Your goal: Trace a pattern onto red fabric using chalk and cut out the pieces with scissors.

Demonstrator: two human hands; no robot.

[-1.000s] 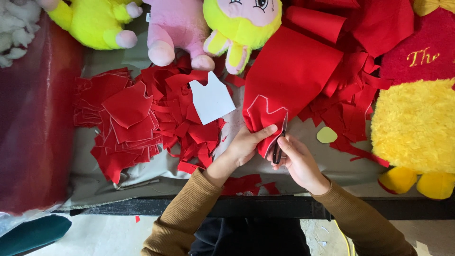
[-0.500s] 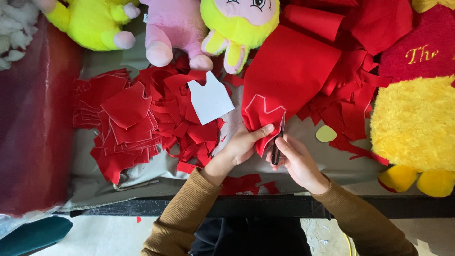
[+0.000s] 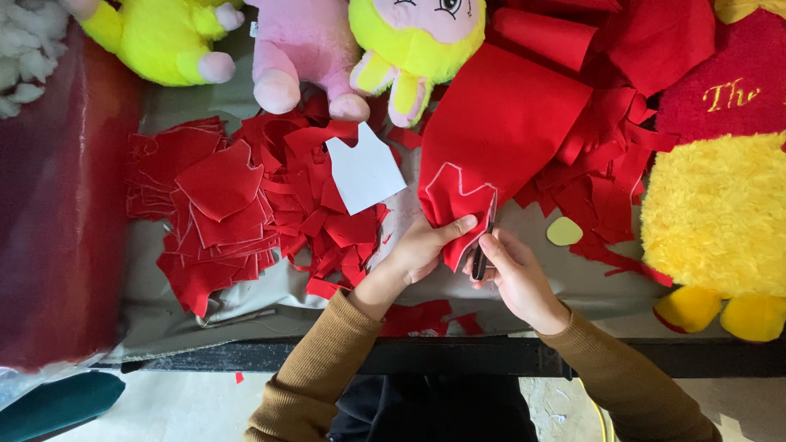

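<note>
A large piece of red felt [image 3: 499, 131] with a white chalk outline hangs over the table edge in the head view. My left hand [image 3: 424, 248] pinches its lower corner, thumb on top. My right hand [image 3: 514, 270] grips dark scissors [image 3: 483, 241], whose blades point up into the felt along the chalk line. A white paper pattern shaped like a small vest [image 3: 365, 170] lies just left of the felt on red scraps.
A pile of cut red felt shapes [image 3: 221, 205] and scraps lies at the left. Yellow [image 3: 155, 37], pink [image 3: 299, 49] and yellow-pink [image 3: 417, 41] plush toys line the back. A big yellow and red plush [image 3: 720, 205] fills the right. A dark red panel [image 3: 57, 221] sits at the far left.
The scissors have edged a little further up along the chalk line in the felt. Both hands stay in nearly the same place.
</note>
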